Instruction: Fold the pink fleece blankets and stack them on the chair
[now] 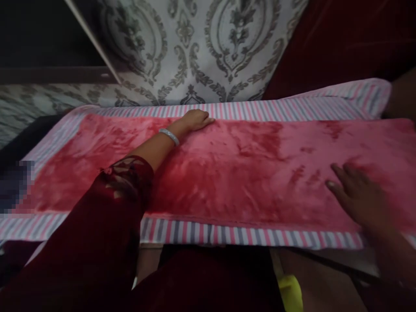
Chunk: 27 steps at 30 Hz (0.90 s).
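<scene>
A folded pink-red plush blanket [221, 173] lies spread lengthwise on a striped sheet [224, 234]. My left hand [196, 120], with a pale bangle at the wrist, is at the blanket's far edge near the middle. Its fingers are bent together at that edge, and the fingertips are partly hidden. Over the right part of the blanket, my right hand [360, 195] rests palm down with its fingers apart, slightly blurred. Darker streaks mark the pile around both hands.
Patterned wallpaper [188, 52] rises right behind the striped sheet. A dark screen-like panel [48, 39] is at the upper left, and a dark red surface [341, 47] at the upper right. Something yellow [290, 292] shows below the front edge.
</scene>
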Each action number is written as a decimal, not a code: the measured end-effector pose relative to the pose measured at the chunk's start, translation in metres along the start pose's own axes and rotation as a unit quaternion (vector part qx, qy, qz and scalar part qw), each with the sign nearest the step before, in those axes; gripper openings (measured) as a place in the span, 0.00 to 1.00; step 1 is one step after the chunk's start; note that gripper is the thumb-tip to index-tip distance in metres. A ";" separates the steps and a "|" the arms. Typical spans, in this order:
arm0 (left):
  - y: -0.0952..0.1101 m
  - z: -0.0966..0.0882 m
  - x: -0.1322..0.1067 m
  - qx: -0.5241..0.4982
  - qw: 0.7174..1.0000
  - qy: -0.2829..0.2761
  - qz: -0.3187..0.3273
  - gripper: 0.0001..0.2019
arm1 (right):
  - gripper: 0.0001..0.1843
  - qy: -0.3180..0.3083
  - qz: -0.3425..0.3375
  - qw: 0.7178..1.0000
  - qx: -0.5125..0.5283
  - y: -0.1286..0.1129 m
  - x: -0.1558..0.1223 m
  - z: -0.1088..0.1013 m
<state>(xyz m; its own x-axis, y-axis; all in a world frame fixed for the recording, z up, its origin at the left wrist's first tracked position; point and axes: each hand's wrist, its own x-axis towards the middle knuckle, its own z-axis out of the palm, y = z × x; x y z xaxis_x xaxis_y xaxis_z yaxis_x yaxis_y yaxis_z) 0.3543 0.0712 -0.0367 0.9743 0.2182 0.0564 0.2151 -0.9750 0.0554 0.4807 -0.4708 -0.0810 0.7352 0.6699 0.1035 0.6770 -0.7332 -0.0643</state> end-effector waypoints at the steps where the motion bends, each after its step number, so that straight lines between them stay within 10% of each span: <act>1: 0.015 0.001 0.010 -0.003 1.000 0.000 0.011 0.28 | 0.36 -0.002 0.027 1.000 0.004 -0.008 0.001 -0.005; 7: 0.102 0.012 0.054 -0.022 0.998 0.013 0.062 0.24 | 0.40 -0.050 0.087 0.994 0.036 -0.029 0.001 -0.023; 18: 0.119 -0.006 0.065 0.027 0.998 -0.049 -0.002 0.30 | 0.34 0.072 0.060 0.995 0.024 -0.012 0.009 0.015; 27: 0.220 -0.002 0.116 0.023 0.998 -0.044 0.048 0.26 | 0.32 0.145 0.146 0.979 -0.009 0.039 -0.004 0.011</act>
<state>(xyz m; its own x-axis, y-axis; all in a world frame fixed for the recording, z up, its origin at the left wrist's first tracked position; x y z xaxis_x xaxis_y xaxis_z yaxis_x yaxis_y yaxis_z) 0.5145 -0.1179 -0.0163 0.9922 0.1215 -0.0290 0.1218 -0.9925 0.0088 0.5046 -0.5012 -0.0946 0.8548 0.3728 0.3611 0.4376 -0.8917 -0.1154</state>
